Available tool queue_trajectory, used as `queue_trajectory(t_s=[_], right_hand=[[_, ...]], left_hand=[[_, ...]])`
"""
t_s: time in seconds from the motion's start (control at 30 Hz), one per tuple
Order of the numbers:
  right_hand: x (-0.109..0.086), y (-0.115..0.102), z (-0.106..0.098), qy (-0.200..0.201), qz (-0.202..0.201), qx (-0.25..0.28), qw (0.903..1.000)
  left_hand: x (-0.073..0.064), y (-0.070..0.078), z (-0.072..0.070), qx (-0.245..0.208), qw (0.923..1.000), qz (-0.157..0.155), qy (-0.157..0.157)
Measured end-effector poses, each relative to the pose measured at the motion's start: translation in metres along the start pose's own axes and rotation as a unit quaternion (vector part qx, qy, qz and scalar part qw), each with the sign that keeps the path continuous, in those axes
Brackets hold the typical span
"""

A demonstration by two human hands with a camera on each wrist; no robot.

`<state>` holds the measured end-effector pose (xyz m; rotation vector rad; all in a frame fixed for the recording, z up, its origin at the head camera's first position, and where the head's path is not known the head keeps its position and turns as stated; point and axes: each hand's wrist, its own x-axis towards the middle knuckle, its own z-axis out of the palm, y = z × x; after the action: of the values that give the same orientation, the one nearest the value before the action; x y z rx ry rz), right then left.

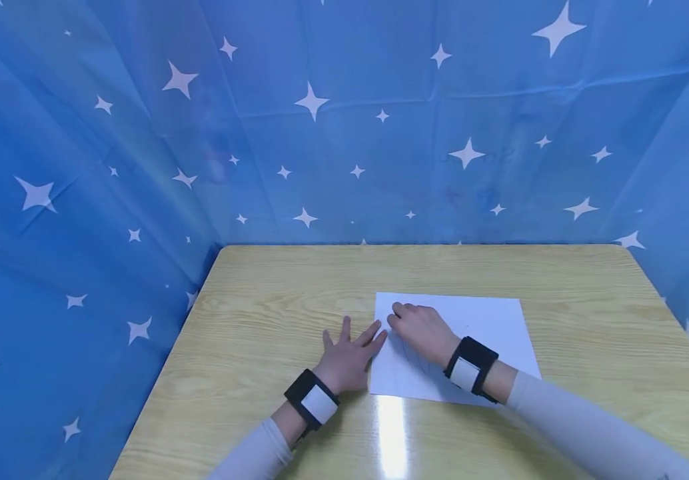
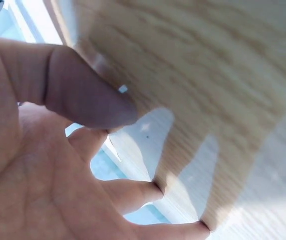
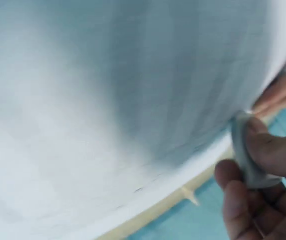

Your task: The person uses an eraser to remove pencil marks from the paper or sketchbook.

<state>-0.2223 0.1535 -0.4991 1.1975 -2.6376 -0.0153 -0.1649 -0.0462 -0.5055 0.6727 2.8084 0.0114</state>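
Note:
A white sheet of paper (image 1: 500, 327) lies on the table, with faint lines partly covered by the right hand and arm. My right hand (image 1: 422, 330) is over the sheet's upper left part. In the right wrist view it pinches a pale, curved eraser (image 3: 243, 150) between thumb and fingers, against the paper. The head view hides the eraser behind the hand. My left hand (image 1: 344, 360) has its fingers spread at the sheet's left edge, with fingertips on the paper's margin and the table. Small dark specks (image 3: 137, 190) dot the paper.
A light wooden table (image 1: 248, 307) carries the sheet, and a bright reflection shows in front of it. Blue curtains with white stars (image 1: 344, 147) stand behind the table and along both sides. Black wrist straps (image 1: 472, 367) are on both wrists.

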Motion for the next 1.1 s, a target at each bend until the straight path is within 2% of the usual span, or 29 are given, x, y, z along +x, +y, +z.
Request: queue_trajectory(t_s=[0.07, 0.2, 0.3, 0.37, 0.47, 0.57, 0.63, 0.73, 0.9, 0.97, 1.03, 1.1], right_hand=[[-0.013, 0.009, 0.001, 0.006, 0.004, -0.007, 0.9999], [-0.055, 0.042, -0.009, 0.001, 0.05, 0.002, 0.9988], [-0.071, 0.058, -0.019, -0.029, 0.086, 0.009, 0.9958], [-0.065, 0.059, -0.023, -0.049, 0.099, 0.019, 0.9937], [-0.036, 0.044, -0.024, -0.062, 0.099, 0.056, 0.9916], [-0.006, 0.02, -0.017, -0.054, 0.07, 0.073, 0.9934], [0.002, 0.011, -0.013, -0.052, 0.05, 0.066, 0.9952], [-0.009, 0.015, -0.01, -0.045, 0.042, 0.037, 0.9974], [-0.063, 0.052, -0.018, -0.045, 0.084, 0.016, 0.9953], [-0.079, 0.063, -0.022, -0.052, 0.098, 0.018, 0.9936], [-0.081, 0.066, -0.025, -0.061, 0.101, 0.025, 0.9927], [-0.071, 0.061, -0.025, -0.063, 0.102, 0.044, 0.9918]], left_hand=[[0.001, 0.0, 0.0, -0.003, 1.0, 0.003, -0.002], [0.002, -0.003, -0.005, 0.004, 1.0, 0.005, 0.004], [0.003, -0.006, -0.011, 0.008, 0.9999, 0.003, 0.007], [0.003, -0.007, -0.013, 0.007, 1.0, 0.002, 0.006], [0.005, -0.007, -0.012, 0.001, 1.0, 0.001, 0.0], [0.007, -0.004, -0.008, -0.001, 1.0, 0.002, -0.005], [0.008, -0.001, -0.006, -0.002, 1.0, 0.003, -0.007], [0.01, 0.002, -0.005, 0.0, 1.0, 0.004, -0.007], [0.008, 0.001, -0.01, 0.003, 1.0, 0.0, -0.006], [0.006, 0.0, -0.013, 0.005, 1.0, -0.001, -0.006], [0.005, -0.002, -0.014, 0.005, 1.0, -0.001, -0.006], [0.004, -0.004, -0.013, 0.003, 1.0, 0.003, -0.006]])
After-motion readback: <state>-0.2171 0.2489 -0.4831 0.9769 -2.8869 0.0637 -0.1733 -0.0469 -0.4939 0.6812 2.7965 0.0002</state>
